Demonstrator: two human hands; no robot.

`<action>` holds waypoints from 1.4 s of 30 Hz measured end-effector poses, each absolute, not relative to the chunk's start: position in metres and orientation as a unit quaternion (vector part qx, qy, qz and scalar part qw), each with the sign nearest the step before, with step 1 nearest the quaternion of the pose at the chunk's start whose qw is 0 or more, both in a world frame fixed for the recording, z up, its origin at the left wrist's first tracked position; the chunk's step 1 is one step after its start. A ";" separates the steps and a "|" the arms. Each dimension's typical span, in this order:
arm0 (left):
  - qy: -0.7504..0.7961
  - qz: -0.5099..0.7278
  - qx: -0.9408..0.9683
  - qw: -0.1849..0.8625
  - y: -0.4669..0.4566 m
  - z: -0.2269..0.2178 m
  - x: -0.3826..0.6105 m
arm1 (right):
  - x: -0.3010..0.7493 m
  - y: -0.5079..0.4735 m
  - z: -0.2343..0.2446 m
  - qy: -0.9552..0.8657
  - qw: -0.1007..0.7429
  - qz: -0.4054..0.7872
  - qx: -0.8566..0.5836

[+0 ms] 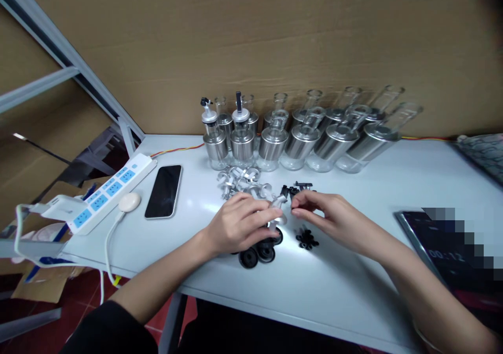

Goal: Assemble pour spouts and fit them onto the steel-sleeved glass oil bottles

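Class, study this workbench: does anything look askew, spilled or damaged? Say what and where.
Nothing looks spilled or broken. The bottles stand in tidy rows; only the two at the left wear pourer tops, the rest are open-necked. Silver parts and black rings lie loose on the table.

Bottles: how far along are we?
Done: two topped bottles stand at the left end of the row. In hand: the left hand holds a silver cap, and the right hand pinches its end. Left: the open bottles have bare necks, and loose caps, black discs and small rings lie on the table.
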State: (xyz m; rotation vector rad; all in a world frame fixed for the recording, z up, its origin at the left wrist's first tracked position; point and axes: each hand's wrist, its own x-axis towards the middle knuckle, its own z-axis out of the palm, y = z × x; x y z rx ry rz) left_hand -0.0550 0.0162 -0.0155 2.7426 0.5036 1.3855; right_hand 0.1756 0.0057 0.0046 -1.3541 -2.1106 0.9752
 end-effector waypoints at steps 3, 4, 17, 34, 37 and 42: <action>0.163 0.421 0.892 0.009 0.013 -0.014 -0.054 | 0.169 0.003 0.012 -0.717 0.302 0.395 -0.489; 0.165 0.416 0.894 0.011 0.012 -0.014 -0.054 | 0.167 0.002 0.013 -0.701 0.334 0.400 -0.487; 0.158 0.376 0.911 0.062 0.013 -0.016 -0.052 | 0.155 -0.006 0.013 -0.592 0.506 0.400 -0.483; 0.162 0.376 0.910 0.067 0.014 -0.020 -0.053 | 0.151 -0.010 0.006 -0.581 0.499 0.423 -0.485; 0.152 0.387 0.907 0.060 0.015 -0.020 -0.053 | 0.150 -0.008 0.002 -0.524 0.463 0.534 -0.475; 0.148 0.396 0.906 0.040 0.015 -0.018 -0.052 | 0.146 -0.009 0.002 -0.491 0.392 0.667 -0.401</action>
